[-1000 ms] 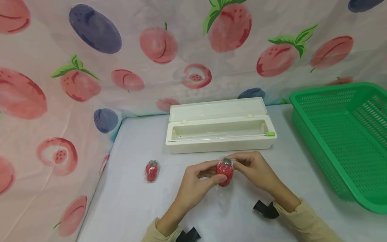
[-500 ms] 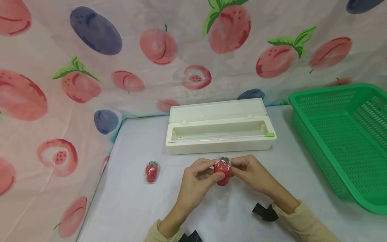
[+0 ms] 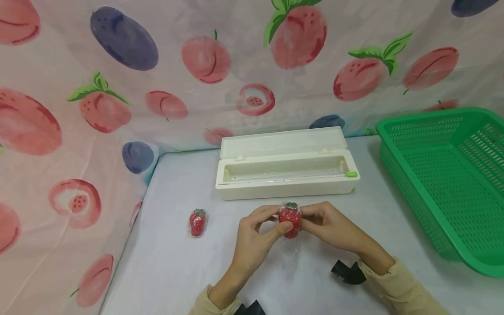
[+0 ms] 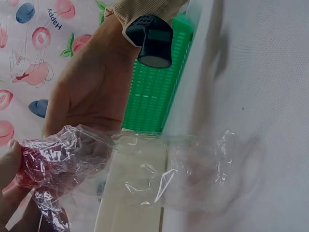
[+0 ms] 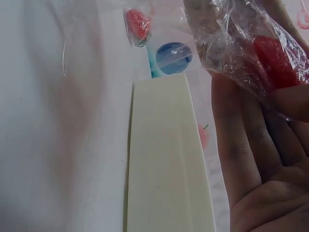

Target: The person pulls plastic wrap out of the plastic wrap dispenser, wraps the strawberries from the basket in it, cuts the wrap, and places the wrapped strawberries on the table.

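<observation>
Between both hands, above the table, a red strawberry (image 3: 290,217) with green leaves on top is held upright. Clear plastic wrap (image 4: 193,169) covers it, and a loose length trails from it in the left wrist view. My left hand (image 3: 253,238) grips the strawberry, thumb across its front. My right hand (image 3: 332,227) pinches the wrap at the strawberry's right side; its fingertips are partly hidden in the head view. In the right wrist view, the red fruit (image 5: 275,60) shows through crinkled film beside the right thumb. Another wrapped strawberry (image 3: 197,223) lies on the table to the left.
Behind the hands stands a long white plastic-wrap dispenser (image 3: 287,189), its lid raised, with a green slider (image 3: 351,174) at the right end. A green basket (image 3: 429,218) occupies the right side. Fruit-print cloth (image 3: 220,105) hangs at the back and left.
The held strawberry has shifted slightly left. My right fingers have moved from near its leafy top down to its right side. The dispenser, basket and other strawberry stay put.
</observation>
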